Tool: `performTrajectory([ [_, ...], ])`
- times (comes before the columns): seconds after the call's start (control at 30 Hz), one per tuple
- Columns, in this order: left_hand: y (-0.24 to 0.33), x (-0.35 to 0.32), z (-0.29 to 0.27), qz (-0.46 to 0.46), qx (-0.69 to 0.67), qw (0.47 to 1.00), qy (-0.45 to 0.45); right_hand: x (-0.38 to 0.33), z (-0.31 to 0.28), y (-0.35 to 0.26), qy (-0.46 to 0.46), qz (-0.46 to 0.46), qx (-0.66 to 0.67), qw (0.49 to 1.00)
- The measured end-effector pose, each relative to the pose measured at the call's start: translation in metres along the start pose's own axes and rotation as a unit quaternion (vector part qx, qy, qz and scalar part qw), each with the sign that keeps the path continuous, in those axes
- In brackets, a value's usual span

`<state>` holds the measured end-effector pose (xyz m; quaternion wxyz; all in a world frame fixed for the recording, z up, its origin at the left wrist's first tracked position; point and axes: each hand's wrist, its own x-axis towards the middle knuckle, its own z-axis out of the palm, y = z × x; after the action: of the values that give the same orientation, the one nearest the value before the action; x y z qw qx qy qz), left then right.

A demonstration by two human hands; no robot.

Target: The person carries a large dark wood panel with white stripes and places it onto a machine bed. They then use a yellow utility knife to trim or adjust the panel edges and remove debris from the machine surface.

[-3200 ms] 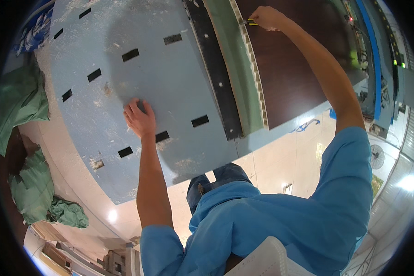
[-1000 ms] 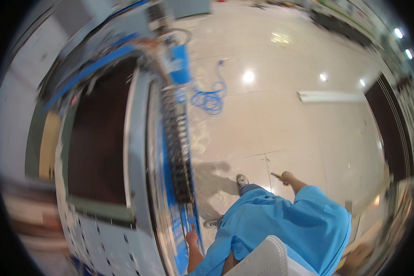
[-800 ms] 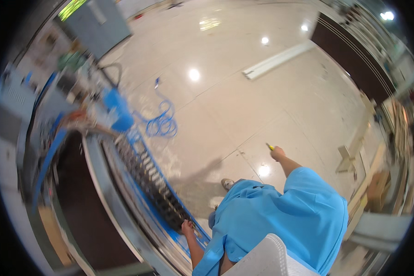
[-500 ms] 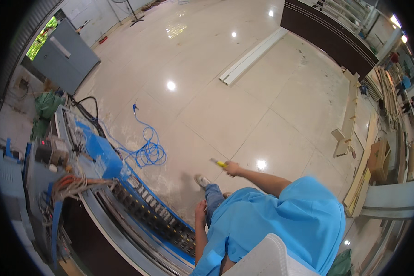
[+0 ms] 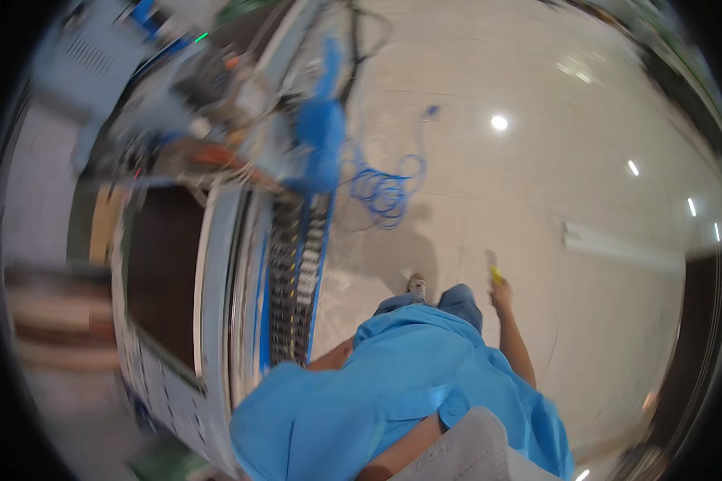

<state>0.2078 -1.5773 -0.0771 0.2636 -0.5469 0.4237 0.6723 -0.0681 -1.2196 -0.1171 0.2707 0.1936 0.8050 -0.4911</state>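
My right hand (image 5: 500, 295) hangs out to the right of my legs, its fingers closed round a yellow-handled tool (image 5: 496, 275). A thin, flat grey blade points away from me; blur hides whether it is a scraper or a cutter. On the other side, my left hand (image 5: 347, 348) is low beside my body, next to the machine with the long row of dark rollers (image 5: 287, 276). The blue shirt covers part of it, and its fingers do not show. Both arms are apart from the machine as far as I can see.
A coiled blue hose (image 5: 383, 196) lies on the tiled floor ahead. To the right rests a long white board (image 5: 618, 244). Along the left runs the machine, with a blue cover (image 5: 321, 144), cables and a dark panel (image 5: 162, 276) on it. My shoe (image 5: 416, 284) stands between.
My view has swung left, so the machine now fills the left side and the hose sits nearer the middle. My right hand still holds the yellow-handled tool, now farther right.
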Motion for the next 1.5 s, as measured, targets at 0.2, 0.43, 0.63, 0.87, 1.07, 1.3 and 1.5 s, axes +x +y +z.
performTrajectory([
  [0.2, 0.170, 0.000, 0.088, -0.124, -0.215, 0.966, 0.065, 0.077, -0.106, 0.035, -0.003, 0.100, -0.074, 0.992],
  [0.43, 0.297, 0.036, 0.136, 0.142, -0.250, 0.957, 0.047, 0.221, -0.151, -0.075, -0.083, -0.025, -0.283, 0.955],
  [0.63, 0.354, 0.058, 0.218, 0.205, -0.047, 0.973, 0.100, 0.371, -0.128, -0.264, -0.099, -0.036, -0.170, 0.980],
  [0.87, 0.317, 0.076, 0.262, 0.118, -0.148, 0.973, 0.128, 0.453, -0.092, -0.394, -0.149, -0.057, -0.097, 0.982],
  [1.07, 0.262, 0.108, 0.228, 0.009, -0.290, 0.936, 0.198, 0.480, -0.057, -0.345, -0.200, -0.059, -0.331, 0.921],
  [1.3, 0.330, 0.195, 0.246, 0.002, -0.343, 0.910, 0.235, 0.504, -0.064, -0.342, -0.179, -0.093, -0.421, 0.885],
  [1.5, 0.561, 0.257, 0.229, 0.201, 0.039, 0.963, 0.177, 0.557, -0.067, -0.435, -0.145, 0.038, -0.258, 0.954],
])
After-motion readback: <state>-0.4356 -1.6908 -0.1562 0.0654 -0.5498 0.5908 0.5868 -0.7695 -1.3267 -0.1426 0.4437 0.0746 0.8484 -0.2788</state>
